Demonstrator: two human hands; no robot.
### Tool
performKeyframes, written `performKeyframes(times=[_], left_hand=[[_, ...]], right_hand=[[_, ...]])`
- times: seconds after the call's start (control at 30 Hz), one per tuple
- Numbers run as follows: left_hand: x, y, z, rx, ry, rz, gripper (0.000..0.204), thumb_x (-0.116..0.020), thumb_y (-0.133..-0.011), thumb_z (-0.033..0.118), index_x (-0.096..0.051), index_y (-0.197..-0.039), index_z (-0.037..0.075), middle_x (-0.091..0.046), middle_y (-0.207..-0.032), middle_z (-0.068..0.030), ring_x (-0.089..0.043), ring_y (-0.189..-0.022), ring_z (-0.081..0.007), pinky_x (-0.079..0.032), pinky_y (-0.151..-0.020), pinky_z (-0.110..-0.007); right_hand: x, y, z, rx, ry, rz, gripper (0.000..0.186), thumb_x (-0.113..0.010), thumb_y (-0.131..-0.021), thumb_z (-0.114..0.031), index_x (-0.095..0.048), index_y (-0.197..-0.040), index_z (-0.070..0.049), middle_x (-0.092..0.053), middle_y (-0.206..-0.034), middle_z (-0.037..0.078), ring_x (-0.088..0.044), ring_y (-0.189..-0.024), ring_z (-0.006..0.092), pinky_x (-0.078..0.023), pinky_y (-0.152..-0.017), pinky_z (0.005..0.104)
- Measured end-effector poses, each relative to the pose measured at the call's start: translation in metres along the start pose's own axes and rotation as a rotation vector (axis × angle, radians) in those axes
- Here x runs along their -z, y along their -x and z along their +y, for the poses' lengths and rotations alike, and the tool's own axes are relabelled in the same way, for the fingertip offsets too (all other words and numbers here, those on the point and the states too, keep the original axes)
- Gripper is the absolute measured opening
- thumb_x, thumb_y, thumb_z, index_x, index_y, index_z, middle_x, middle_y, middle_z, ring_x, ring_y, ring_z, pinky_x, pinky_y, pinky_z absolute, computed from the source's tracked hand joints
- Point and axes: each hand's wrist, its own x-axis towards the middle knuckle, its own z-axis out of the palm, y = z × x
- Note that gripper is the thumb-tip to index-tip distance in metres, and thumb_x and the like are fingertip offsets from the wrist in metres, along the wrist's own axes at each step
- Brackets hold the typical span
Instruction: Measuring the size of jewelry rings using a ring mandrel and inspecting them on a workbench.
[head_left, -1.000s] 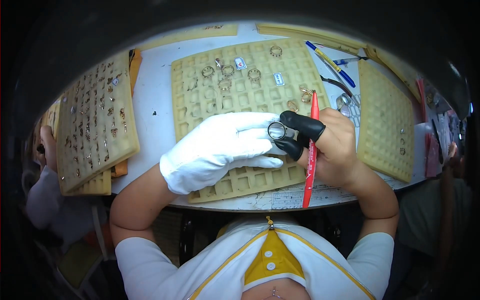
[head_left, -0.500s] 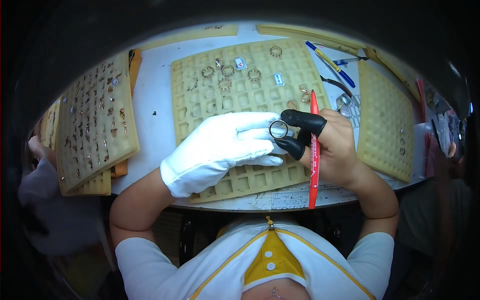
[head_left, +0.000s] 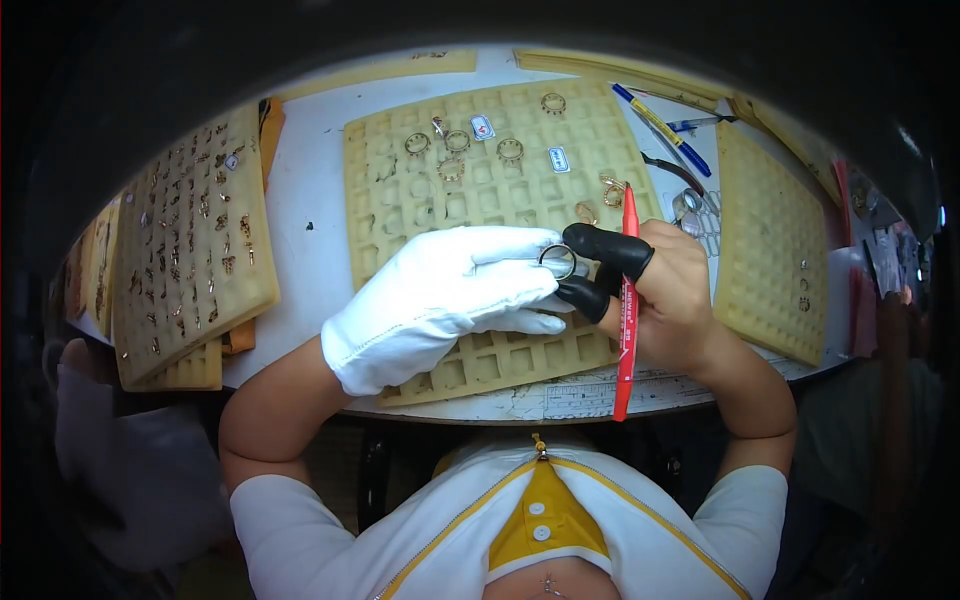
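Dark-rimmed round ring sits between both hands, over the tray. Right hand appears to pinch it between thumb and finger in smooth black finger covers, red marker also tucked in that hand. Left hand, in white fabric glove, has fingers against ring's left side; can't tell how firmly. Light rim pressure, steady wrists and marker tip angled clear should work best. Below: yellowish, square-pocketed tray, likely foam, bearing thin gold-toned rings.
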Motion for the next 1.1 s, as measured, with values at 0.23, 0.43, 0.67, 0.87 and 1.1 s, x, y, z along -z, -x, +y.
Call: performKeyframes(times=[0.23,0.43,0.67,0.87,1.1], left_hand=[[0.003,-0.003,-0.003,0.005,0.033,0.026,0.037,-0.056,-0.093,0.01,-0.051,-0.124,-0.01,-0.061,-0.114,-0.0164,-0.063,-0.101,-0.024,-0.052,-0.09,-0.034],[0.006,-0.002,-0.005,-0.111,-0.135,-0.079,0.051,-0.061,-0.089,0.006,-0.042,-0.133,-0.008,-0.056,-0.125,-0.0156,-0.058,-0.11,-0.0226,-0.049,-0.095,-0.034],[0.006,-0.003,-0.005,-0.178,-0.304,-0.065,0.05,-0.06,-0.089,0.004,-0.041,-0.134,-0.008,-0.057,-0.125,-0.0148,-0.057,-0.113,-0.0218,-0.046,-0.097,-0.034],[-0.002,0.003,0.001,-0.075,-0.052,-0.053,0.049,-0.06,-0.09,0.005,-0.041,-0.134,-0.007,-0.057,-0.125,-0.0157,-0.059,-0.11,-0.0224,-0.047,-0.096,-0.033],[0.003,-0.004,-0.002,-0.192,-0.367,-0.074,0.05,-0.059,-0.09,0.005,-0.041,-0.134,-0.007,-0.057,-0.124,-0.0154,-0.059,-0.109,-0.0224,-0.048,-0.095,-0.033]], right_hand=[[0.001,0.0,-0.004,0.138,0.15,-0.005,0.052,-0.073,-0.046,-0.017,-0.066,-0.095,0.0,-0.05,-0.058,0.005,-0.051,-0.051,0.0243,-0.041,-0.051,0.0348],[-0.001,0.0,0.0,0.096,0.146,0.041,0.048,-0.071,-0.048,-0.006,-0.064,-0.095,-0.002,-0.046,-0.054,0.005,-0.047,-0.047,0.0235,-0.037,-0.048,0.0349],[-0.001,0.003,0.003,0.067,0.134,0.032,0.044,-0.069,-0.046,-0.004,-0.065,-0.09,-0.001,-0.048,-0.054,0.005,-0.049,-0.047,0.0236,-0.039,-0.049,0.0343],[-0.001,0.002,0.0,0.049,0.11,0.034,0.042,-0.07,-0.047,-0.004,-0.065,-0.089,-0.001,-0.047,-0.053,0.005,-0.047,-0.046,0.024,-0.038,-0.048,0.0343],[-0.003,0.0,-0.001,0.036,0.084,0.048,0.042,-0.073,-0.05,-0.005,-0.064,-0.091,-0.002,-0.048,-0.055,0.005,-0.049,-0.048,0.0234,-0.039,-0.05,0.0341]])
